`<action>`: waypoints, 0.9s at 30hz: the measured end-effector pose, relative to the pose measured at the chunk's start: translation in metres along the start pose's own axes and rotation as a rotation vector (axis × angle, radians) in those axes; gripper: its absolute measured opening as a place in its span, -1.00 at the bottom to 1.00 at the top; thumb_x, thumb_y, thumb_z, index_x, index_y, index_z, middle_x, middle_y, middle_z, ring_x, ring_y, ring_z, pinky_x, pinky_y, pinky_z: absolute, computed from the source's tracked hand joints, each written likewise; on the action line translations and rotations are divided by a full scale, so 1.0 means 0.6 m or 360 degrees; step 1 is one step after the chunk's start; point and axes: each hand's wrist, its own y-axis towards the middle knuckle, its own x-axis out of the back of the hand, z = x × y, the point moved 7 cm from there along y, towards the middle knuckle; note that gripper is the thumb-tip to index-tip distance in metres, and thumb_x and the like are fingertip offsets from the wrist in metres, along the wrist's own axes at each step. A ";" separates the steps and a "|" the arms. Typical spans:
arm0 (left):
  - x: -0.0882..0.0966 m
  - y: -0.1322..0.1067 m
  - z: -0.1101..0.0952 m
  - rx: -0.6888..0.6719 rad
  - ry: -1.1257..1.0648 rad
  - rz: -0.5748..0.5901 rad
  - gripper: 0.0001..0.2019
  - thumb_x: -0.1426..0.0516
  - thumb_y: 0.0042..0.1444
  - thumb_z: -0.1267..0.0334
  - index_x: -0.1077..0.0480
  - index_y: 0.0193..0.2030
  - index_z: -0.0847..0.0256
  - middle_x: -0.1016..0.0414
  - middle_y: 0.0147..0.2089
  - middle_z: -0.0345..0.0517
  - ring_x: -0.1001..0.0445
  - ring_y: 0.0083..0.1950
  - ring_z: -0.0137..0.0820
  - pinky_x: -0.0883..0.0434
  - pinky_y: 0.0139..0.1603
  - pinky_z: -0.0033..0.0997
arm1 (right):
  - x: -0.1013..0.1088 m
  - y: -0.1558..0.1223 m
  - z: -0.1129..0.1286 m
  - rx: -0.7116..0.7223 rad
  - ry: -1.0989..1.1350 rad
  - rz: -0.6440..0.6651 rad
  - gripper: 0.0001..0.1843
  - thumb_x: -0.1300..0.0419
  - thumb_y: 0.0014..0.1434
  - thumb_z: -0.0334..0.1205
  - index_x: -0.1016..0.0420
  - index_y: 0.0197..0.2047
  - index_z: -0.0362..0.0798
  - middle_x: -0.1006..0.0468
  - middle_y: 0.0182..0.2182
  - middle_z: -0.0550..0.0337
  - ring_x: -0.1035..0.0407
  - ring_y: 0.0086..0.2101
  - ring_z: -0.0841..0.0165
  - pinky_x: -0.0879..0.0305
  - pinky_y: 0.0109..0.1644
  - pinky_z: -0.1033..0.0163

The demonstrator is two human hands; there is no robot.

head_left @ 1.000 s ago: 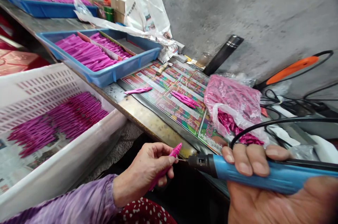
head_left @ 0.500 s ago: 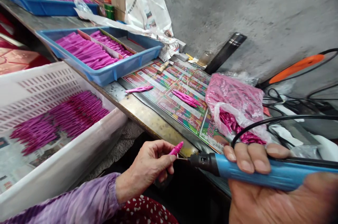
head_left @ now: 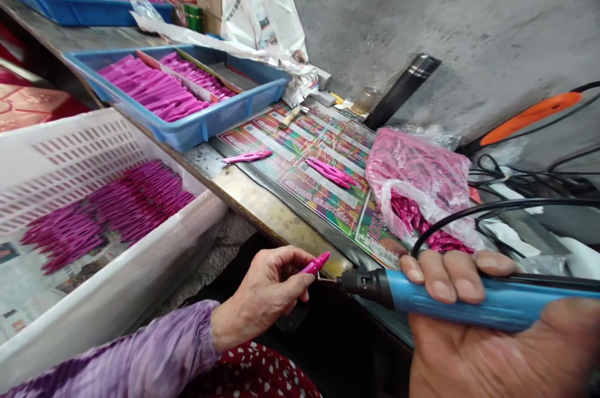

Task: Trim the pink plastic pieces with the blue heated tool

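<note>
My left hand (head_left: 265, 292) pinches a slim magenta plastic piece (head_left: 316, 263), and most of the piece is hidden in my fingers. My right hand (head_left: 469, 323) is wrapped around a blue-handled soldering iron (head_left: 450, 292) with a black collar and a black cable. Its thin metal tip (head_left: 327, 279) points left, almost touching the magenta piece. Two more loose magenta pieces (head_left: 247, 157) lie on a printed mat (head_left: 300, 164), with another small bunch (head_left: 330, 173) to their right.
A blue tray (head_left: 187, 117) of magenta pieces stands on the metal-edged bench (head_left: 262, 210). Down left is a white crate (head_left: 112, 148) holding more on newspaper. A plastic bag of pink pieces (head_left: 417, 179) lies right, near black cables (head_left: 525, 179) and an orange-handled tool (head_left: 529, 117).
My left hand has turned the magenta piece more upright, and less of it shows below my fingers. Its end now sits closer to the iron's tip. The view has shifted slightly.
</note>
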 end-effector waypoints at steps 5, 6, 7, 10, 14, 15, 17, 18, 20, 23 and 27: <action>-0.002 -0.001 0.001 0.0071 -0.0048 0.0049 -0.43 -0.35 0.00 -0.20 -0.53 -0.15 0.34 -0.45 -0.54 -0.22 -0.24 -0.64 -0.62 -0.18 -0.63 -0.63 | 0.003 0.006 -0.002 0.0025 0.0017 0.0081 -0.28 -0.42 -0.37 0.42 -0.19 -0.49 0.06 -0.07 -0.68 0.47 -0.03 -0.63 0.48 -0.23 -0.47 0.20; -0.002 -0.002 0.001 0.0083 -0.0054 0.0060 -0.42 -0.36 -0.01 -0.21 -0.52 -0.15 0.34 -0.45 -0.54 -0.22 -0.24 -0.64 -0.62 -0.19 -0.62 -0.62 | 0.004 0.007 -0.002 0.0027 0.0023 0.0087 -0.29 -0.42 -0.36 0.42 -0.19 -0.48 0.05 -0.07 -0.67 0.47 -0.03 -0.63 0.48 -0.24 -0.47 0.20; -0.003 -0.002 0.001 0.0093 -0.0058 0.0070 -0.42 -0.36 -0.02 -0.22 -0.52 -0.15 0.34 -0.45 -0.53 -0.21 -0.25 -0.63 -0.62 -0.19 -0.62 -0.62 | 0.005 0.008 -0.002 0.0036 0.0030 0.0088 -0.29 -0.43 -0.36 0.41 -0.20 -0.48 0.05 -0.07 -0.67 0.48 -0.03 -0.63 0.48 -0.25 -0.45 0.20; -0.005 -0.003 0.001 0.0117 -0.0077 0.0093 -0.40 -0.37 -0.05 -0.23 -0.51 -0.17 0.33 -0.45 -0.53 -0.21 -0.24 -0.63 -0.62 -0.18 -0.61 -0.62 | 0.008 0.010 -0.002 0.0057 0.0044 0.0083 -0.30 -0.44 -0.37 0.40 -0.21 -0.48 0.05 -0.09 -0.67 0.48 -0.02 -0.62 0.50 -0.28 -0.42 0.20; -0.010 -0.007 0.000 0.0163 -0.0137 0.0113 -0.37 -0.39 -0.09 -0.26 -0.50 -0.19 0.32 -0.42 -0.55 -0.24 -0.15 -0.63 -0.66 -0.06 -0.63 -0.64 | 0.012 0.013 -0.002 0.0086 0.0060 0.0106 -0.33 -0.42 -0.32 0.38 -0.24 -0.47 0.05 -0.09 -0.67 0.47 -0.02 -0.62 0.49 -0.30 -0.40 0.20; -0.011 -0.008 0.000 0.0177 -0.0143 0.0118 -0.36 -0.39 -0.11 -0.27 -0.49 -0.19 0.32 -0.41 -0.55 -0.24 -0.13 -0.63 -0.66 -0.04 -0.63 -0.64 | 0.013 0.013 -0.002 0.0098 0.0064 0.0114 -0.34 -0.42 -0.30 0.38 -0.24 -0.46 0.05 -0.09 -0.66 0.47 -0.03 -0.61 0.48 -0.29 -0.40 0.21; -0.014 -0.009 -0.001 0.0197 -0.0153 0.0125 -0.34 -0.39 -0.13 -0.29 -0.48 -0.20 0.32 -0.41 -0.56 -0.24 -0.12 -0.63 -0.66 -0.01 -0.63 -0.62 | 0.013 0.013 -0.003 0.0111 0.0063 0.0138 -0.36 -0.41 -0.26 0.37 -0.25 -0.46 0.05 -0.11 -0.65 0.46 -0.04 -0.61 0.48 -0.28 -0.41 0.21; -0.015 -0.009 -0.002 0.0203 -0.0159 0.0124 -0.33 -0.39 -0.14 -0.30 -0.48 -0.19 0.32 -0.41 -0.55 -0.24 -0.12 -0.63 -0.66 0.00 -0.63 -0.62 | 0.013 0.013 -0.003 0.0114 0.0064 0.0147 -0.37 -0.41 -0.25 0.36 -0.25 -0.46 0.05 -0.11 -0.64 0.46 -0.05 -0.60 0.48 -0.28 -0.41 0.21; -0.017 -0.009 -0.002 0.0214 -0.0172 0.0122 -0.33 -0.40 -0.15 -0.30 -0.47 -0.19 0.32 -0.41 -0.56 -0.24 -0.10 -0.64 -0.67 0.01 -0.63 -0.61 | 0.014 0.014 -0.004 0.0113 0.0070 0.0153 -0.38 -0.42 -0.24 0.34 -0.26 -0.46 0.05 -0.10 -0.64 0.47 -0.05 -0.60 0.48 -0.29 -0.40 0.20; -0.019 -0.007 0.001 0.0230 -0.0180 0.0112 -0.34 -0.40 -0.15 -0.27 -0.47 -0.19 0.33 -0.41 -0.55 -0.24 -0.11 -0.64 -0.66 0.01 -0.62 -0.60 | 0.019 0.016 -0.004 0.0123 0.0089 0.0126 -0.41 -0.42 -0.22 0.33 -0.28 -0.46 0.05 -0.08 -0.63 0.46 -0.04 -0.60 0.47 -0.32 -0.38 0.16; -0.016 -0.004 0.011 0.0304 -0.0207 0.0008 -0.42 -0.40 -0.12 -0.19 -0.46 -0.22 0.30 -0.41 -0.57 -0.25 -0.13 -0.65 -0.65 -0.01 -0.63 -0.60 | 0.028 0.016 0.002 0.0170 0.0099 0.0081 -0.43 -0.41 -0.21 0.32 -0.29 -0.47 0.05 -0.09 -0.63 0.44 -0.06 -0.59 0.45 -0.30 -0.40 0.17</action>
